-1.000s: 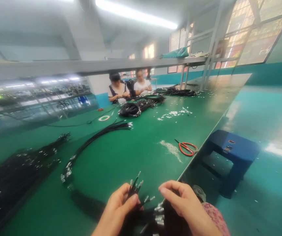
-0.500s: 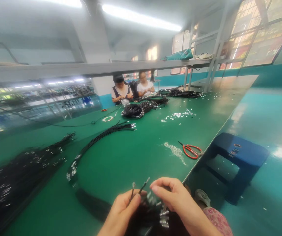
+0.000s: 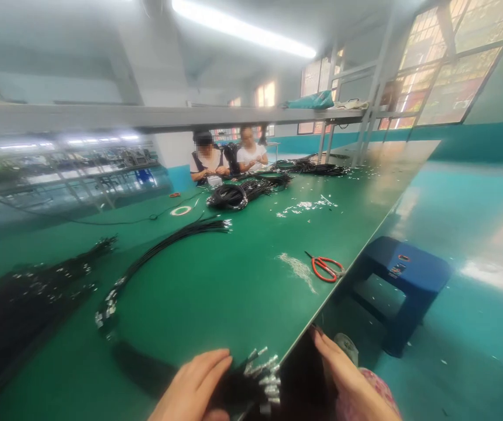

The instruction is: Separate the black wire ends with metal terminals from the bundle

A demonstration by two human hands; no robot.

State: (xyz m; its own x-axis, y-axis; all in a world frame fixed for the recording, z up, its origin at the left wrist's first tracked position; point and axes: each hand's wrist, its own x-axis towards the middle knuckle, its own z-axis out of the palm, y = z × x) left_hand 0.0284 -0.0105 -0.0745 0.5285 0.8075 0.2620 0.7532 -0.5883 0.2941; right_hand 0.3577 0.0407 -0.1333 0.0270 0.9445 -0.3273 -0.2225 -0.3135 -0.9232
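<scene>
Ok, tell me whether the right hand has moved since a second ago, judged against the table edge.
Yes. The right hand has dropped off the green table, now past its near edge beside the black cable bundle; earlier it was above the tabletop.

No readable text, brand, number or sign anywhere. The blue stool [image 3: 403,275] has a small label patch on its top, with red and white marks that are too small and blurred to read. The red-handled scissors [image 3: 325,268] on the green table [image 3: 216,286] carry no legible marking. The white tape ring [image 3: 181,211] further up the table shows no print. The shelving at left is blurred, so any labels there can't be made out. The windows at right show only panes.
</scene>
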